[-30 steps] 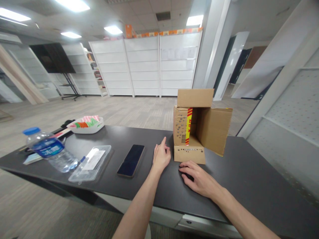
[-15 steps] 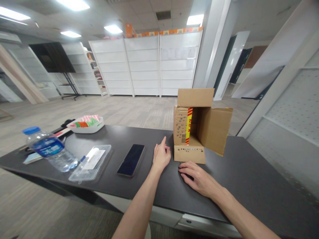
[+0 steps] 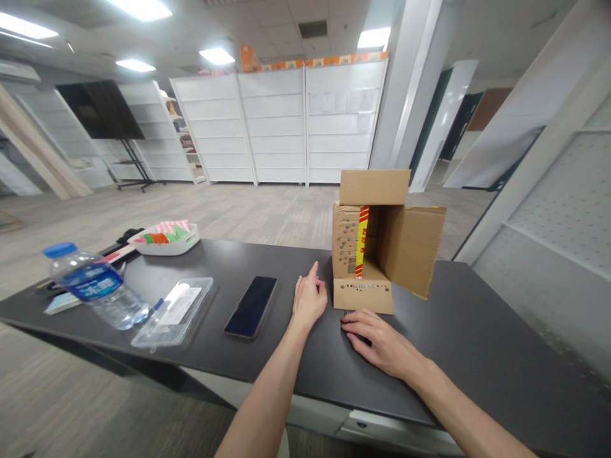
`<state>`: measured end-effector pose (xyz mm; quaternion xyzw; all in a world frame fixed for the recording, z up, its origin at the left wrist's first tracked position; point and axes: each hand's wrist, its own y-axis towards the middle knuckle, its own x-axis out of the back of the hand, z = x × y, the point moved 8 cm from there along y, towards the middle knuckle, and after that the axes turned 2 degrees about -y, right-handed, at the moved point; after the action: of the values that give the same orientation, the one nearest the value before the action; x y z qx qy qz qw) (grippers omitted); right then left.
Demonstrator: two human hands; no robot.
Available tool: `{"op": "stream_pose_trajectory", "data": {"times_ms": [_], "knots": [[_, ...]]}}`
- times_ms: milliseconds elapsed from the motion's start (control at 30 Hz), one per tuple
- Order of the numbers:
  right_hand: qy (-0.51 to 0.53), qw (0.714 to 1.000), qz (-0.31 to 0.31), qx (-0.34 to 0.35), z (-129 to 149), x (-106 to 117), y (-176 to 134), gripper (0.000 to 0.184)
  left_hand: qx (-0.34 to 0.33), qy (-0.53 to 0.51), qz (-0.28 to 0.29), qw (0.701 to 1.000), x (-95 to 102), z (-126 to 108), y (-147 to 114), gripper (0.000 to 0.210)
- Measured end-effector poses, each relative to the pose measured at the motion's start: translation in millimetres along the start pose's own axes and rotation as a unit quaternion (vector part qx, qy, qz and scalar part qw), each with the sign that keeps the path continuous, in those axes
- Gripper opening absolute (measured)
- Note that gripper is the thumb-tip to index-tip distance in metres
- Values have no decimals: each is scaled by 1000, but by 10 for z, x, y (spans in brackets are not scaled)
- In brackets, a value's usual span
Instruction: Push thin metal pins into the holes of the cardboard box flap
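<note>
My left hand (image 3: 310,298) rests on the dark tabletop just left of a cardboard box (image 3: 345,245), its index finger stretched forward and the others curled. I see nothing held in it. My right hand (image 3: 377,338) lies palm down in front of the box, fingers loosely bent and reaching left. A dark patch shows under its fingertips; whether it is shadow or a small object I cannot make out. The box stands with its front flaps folded out, hollow side toward me, red-and-yellow tape down its front edge. Left of my left hand lies a phone (image 3: 251,306), screen dark.
A flat clear plastic case (image 3: 191,312) and a tilted water bottle (image 3: 98,286) with a blue cap are at the table's left. Behind them sits a white tray (image 3: 184,247) holding colourful items. White shelving (image 3: 272,127) stands across the room.
</note>
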<state>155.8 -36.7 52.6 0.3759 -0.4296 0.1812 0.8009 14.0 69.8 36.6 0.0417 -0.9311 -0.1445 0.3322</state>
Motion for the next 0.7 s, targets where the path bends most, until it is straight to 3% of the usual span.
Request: {"op": "stream_pose_trajectory", "data": {"times_ms": [700], "knots": [[-41, 999, -1, -20, -9, 18, 15, 20, 0, 0, 2, 1000, -6, 2, 8, 62]]}}
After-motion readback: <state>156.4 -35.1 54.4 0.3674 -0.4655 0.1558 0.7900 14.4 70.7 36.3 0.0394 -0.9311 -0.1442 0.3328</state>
